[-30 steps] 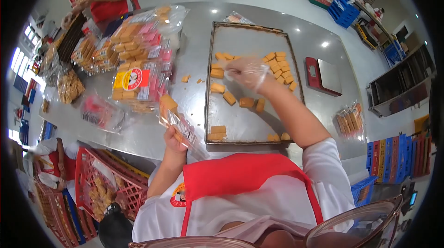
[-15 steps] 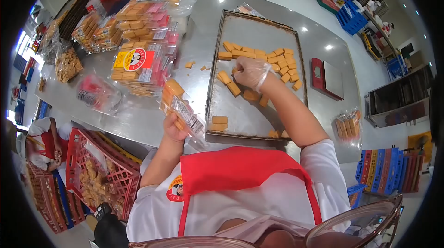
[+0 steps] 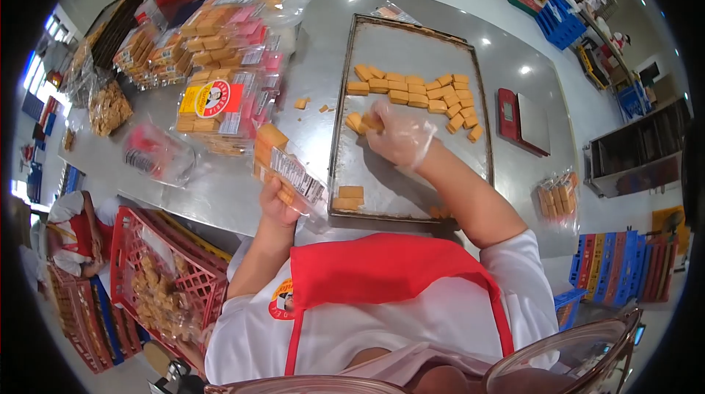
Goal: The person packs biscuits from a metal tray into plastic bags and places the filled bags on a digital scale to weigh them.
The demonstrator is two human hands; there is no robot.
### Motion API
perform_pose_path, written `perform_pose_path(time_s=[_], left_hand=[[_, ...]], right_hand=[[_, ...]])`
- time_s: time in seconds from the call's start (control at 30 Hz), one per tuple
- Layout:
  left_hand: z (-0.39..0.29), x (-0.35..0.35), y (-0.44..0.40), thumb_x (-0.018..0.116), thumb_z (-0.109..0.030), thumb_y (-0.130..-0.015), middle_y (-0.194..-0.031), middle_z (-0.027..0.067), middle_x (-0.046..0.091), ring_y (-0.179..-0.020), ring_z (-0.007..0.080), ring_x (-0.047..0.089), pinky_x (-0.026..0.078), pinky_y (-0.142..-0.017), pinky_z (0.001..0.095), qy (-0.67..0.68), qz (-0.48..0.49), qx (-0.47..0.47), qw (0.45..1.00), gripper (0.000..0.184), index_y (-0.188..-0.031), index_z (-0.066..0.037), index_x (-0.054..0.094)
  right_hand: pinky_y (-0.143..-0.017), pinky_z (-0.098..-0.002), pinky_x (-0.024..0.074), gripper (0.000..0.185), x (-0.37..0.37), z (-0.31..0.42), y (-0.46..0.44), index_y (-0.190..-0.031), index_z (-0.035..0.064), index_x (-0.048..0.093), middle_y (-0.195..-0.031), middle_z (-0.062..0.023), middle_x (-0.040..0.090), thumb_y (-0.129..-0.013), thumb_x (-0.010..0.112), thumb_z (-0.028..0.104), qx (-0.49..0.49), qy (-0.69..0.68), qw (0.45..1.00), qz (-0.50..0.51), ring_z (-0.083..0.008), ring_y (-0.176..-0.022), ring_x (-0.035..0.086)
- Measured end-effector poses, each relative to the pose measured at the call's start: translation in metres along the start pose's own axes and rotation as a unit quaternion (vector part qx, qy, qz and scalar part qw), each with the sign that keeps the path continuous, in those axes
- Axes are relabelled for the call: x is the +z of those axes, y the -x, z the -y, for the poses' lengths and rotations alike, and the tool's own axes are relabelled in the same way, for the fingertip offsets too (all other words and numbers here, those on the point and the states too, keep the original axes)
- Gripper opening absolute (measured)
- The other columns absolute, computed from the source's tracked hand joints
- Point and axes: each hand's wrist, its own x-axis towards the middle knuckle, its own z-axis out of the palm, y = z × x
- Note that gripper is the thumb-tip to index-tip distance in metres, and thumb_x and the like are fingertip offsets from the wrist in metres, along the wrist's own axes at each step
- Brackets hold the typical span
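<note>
- Gripped at least one brick-shaped piece [image 3: 373,121] with the closed fingertips of the gloved right hand [image 3: 401,137]; could not tell its long axis, being partly covered.
- Shifted that hand slightly toward six o'clock since half a second earlier; lost from sight two loose pieces near it, perhaps covered, perhaps gathered; judged as handling under way, with nothing visibly added to the bag.
- Pinched the bag [image 3: 294,171] between thumb and fingers of the left hand [image 3: 279,204], at eight o'clock from the right; pointed its filled end toward eleven, loose plastic toward five, along its long axis.
- Spread on the tray [image 3: 404,49]: grouped pieces [image 3: 417,100] at one o'clock, mostly lengthwise nine to three; a pair [image 3: 350,198] at seven.
- Placed off the tray: scale [image 3: 525,122] at three, stacked bags [image 3: 213,100] between nine and ten.
</note>
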Motion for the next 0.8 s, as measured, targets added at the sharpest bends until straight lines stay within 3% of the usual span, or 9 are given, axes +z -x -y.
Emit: perform_pose_path(time_s=[0.13, 0.27, 0.37, 0.47, 0.57, 0.77, 0.8], left_hand=[[0.0, 0.0, -0.001, 0.057, -0.018, -0.077, -0.114, 0.0127, 0.05, -0.104, 0.0303, 0.05, 0.042, -0.083, 0.0537, 0.023, 0.013, -0.023, 0.999, 0.051, -0.122, -0.004, 0.038], [0.0, 0.002, 0.003, 0.053, -0.024, -0.08, -0.109, 0.0091, 0.053, -0.1, 0.0276, 0.053, 0.046, -0.077, 0.0476, -0.031, -0.003, -0.002, 1.0, 0.048, -0.122, -0.008, 0.037], [0.002, 0.001, 0.001, 0.053, -0.024, -0.08, -0.112, 0.0077, 0.052, -0.101, 0.027, 0.053, 0.045, -0.079, 0.0484, -0.048, -0.023, 0.008, 0.999, 0.047, -0.122, -0.009, 0.038], [0.001, -0.001, 0.001, 0.053, -0.023, -0.08, -0.116, 0.0071, 0.051, -0.103, 0.0267, 0.052, 0.044, -0.081, 0.049, -0.041, -0.016, -0.003, 0.999, 0.047, -0.123, -0.01, 0.038], [0.0, 0.004, -0.001, 0.054, -0.023, -0.08, -0.116, 0.0074, 0.051, -0.105, 0.0267, 0.051, 0.043, -0.083, 0.0494, -0.028, 0.01, -0.018, 0.999, 0.045, -0.122, -0.012, 0.04], [-0.001, -0.004, 0.002, 0.054, -0.023, -0.08, -0.115, 0.0068, 0.053, -0.106, 0.027, 0.05, 0.04, -0.086, 0.0502, -0.047, -0.047, 0.012, 0.998, 0.041, -0.119, -0.014, 0.045], [-0.002, -0.008, 0.003, 0.053, -0.024, -0.08, -0.115, 0.0067, 0.053, -0.106, 0.0269, 0.05, 0.04, -0.086, 0.0501, -0.037, -0.051, 0.012, 0.998, 0.041, -0.119, -0.014, 0.045]], right_hand=[[-0.064, -0.0395, 0.0451, 0.031, 0.015, -0.001, -0.02, -0.094, 0.0101, 0.043, -0.074, -0.0154, 0.058, -0.073, 0.058, 0.028, 0.029, -0.013, 0.999, 0.0, -0.035, -0.07, 0.057], [-0.063, -0.0393, 0.0451, 0.036, 0.05, -0.027, -0.025, -0.098, 0.0119, 0.038, -0.078, -0.0162, 0.058, -0.074, 0.061, 0.024, -0.099, -0.043, 0.991, -0.08, -0.0346, -0.072, 0.058], [-0.063, -0.0375, 0.0453, 0.034, 0.038, -0.034, -0.032, -0.098, 0.0127, 0.037, -0.079, -0.0156, 0.058, -0.075, 0.061, 0.021, -0.079, -0.041, 0.996, 0.001, -0.0326, -0.073, 0.058], [-0.062, -0.0354, 0.0455, 0.035, 0.021, -0.047, -0.033, -0.097, 0.0135, 0.038, -0.077, -0.0148, 0.058, -0.074, 0.062, 0.023, -0.126, -0.063, 0.989, 0.052, -0.0313, -0.071, 0.058], [-0.062, -0.0348, 0.0455, 0.038, 0.028, -0.058, -0.033, -0.098, 0.0131, 0.039, -0.077, -0.014, 0.058, -0.072, 0.064, 0.024, -0.157, -0.026, 0.987, 0.008, -0.0302, -0.069, 0.058], [-0.058, -0.0309, 0.045, 0.04, -0.014, -0.073, -0.003, -0.101, 0.0098, 0.04, -0.07, -0.0105, 0.055, -0.07, 0.063, 0.02, -0.002, -0.042, 0.999, -0.024, -0.0224, -0.065, 0.057], [-0.061, -0.0313, 0.0454, 0.041, -0.025, -0.077, 0.006, -0.103, 0.0094, 0.04, -0.074, -0.0107, 0.056, -0.071, 0.063, 0.021, 0.016, -0.043, 0.999, 0.009, -0.0228, -0.067, 0.058]])
